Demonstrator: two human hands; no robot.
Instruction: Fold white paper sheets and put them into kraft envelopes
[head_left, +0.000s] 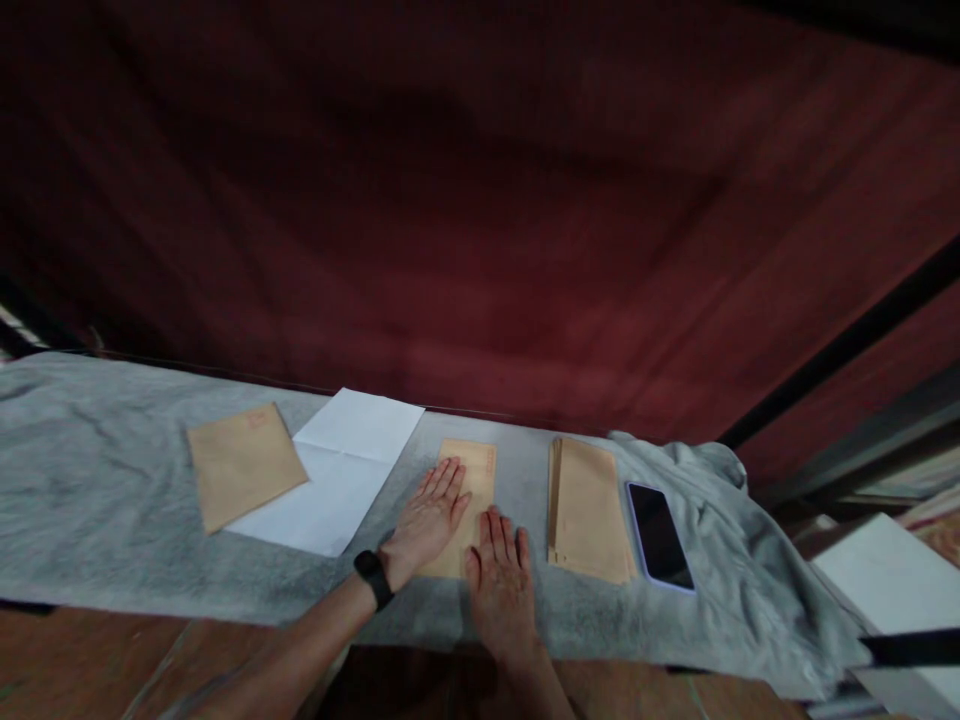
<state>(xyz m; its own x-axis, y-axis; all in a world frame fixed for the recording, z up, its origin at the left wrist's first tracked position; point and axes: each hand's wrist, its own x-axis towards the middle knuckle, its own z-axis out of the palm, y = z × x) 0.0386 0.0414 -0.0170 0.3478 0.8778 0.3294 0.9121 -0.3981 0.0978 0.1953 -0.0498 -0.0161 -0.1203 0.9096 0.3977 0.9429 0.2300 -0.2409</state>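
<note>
A brown envelope (477, 470) lies flat on the grey cloth (97, 500) in the middle of the view. My left hand (429, 520), with a black band on its wrist, rests flat on the envelope's left side, fingers stretched out and together. My right hand (501, 585) lies flat over the envelope's near right corner, fingers extended. Neither hand grips anything.
A stack of brown envelopes (587, 508) sits to the right, with a dark phone (658, 535) beside it. To the left lie a white sheet (337, 470) and another brown envelope (241, 462). A dark red curtain (480, 220) hangs behind. A white box (892, 580) stands far right.
</note>
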